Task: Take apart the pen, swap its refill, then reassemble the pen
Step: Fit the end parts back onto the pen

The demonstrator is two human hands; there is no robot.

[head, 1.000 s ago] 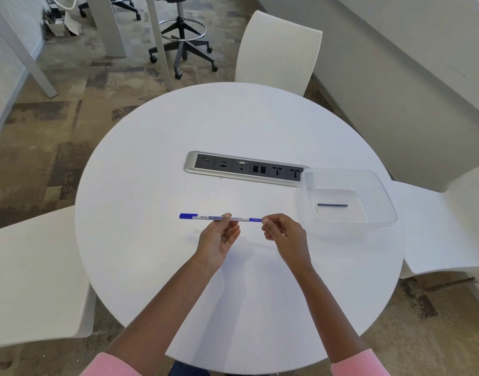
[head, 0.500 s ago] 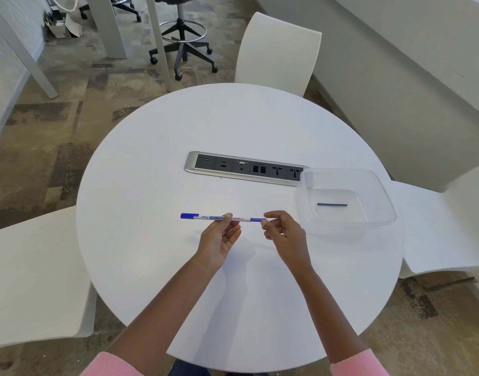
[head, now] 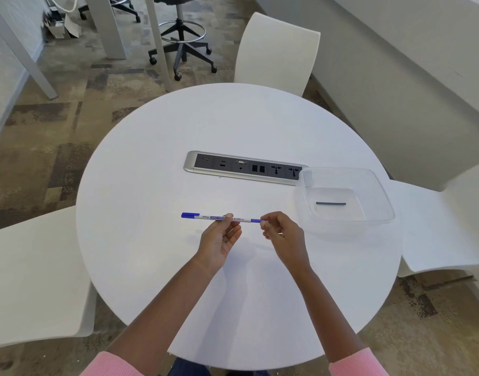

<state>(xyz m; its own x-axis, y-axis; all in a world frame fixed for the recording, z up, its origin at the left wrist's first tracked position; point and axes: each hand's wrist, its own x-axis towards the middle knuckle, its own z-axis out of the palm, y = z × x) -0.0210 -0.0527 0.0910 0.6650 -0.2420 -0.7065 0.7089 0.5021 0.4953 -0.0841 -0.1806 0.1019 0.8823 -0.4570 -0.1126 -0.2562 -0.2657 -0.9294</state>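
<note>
Round white worktop [head: 232,126], head view. Pen [head: 205,216] held level above it. Left hand [head: 219,242] pinches the barrel mid-length; right hand [head: 283,237] pinches the blue end. Best to pull that end straight along the barrel, without bending. Clear tray [head: 382,191] holding a dark refill [head: 331,204] sits near the right hand. Socket strip [head: 243,168] lies behind, apart.

Two plain pink sleeves [head: 358,362]
</note>
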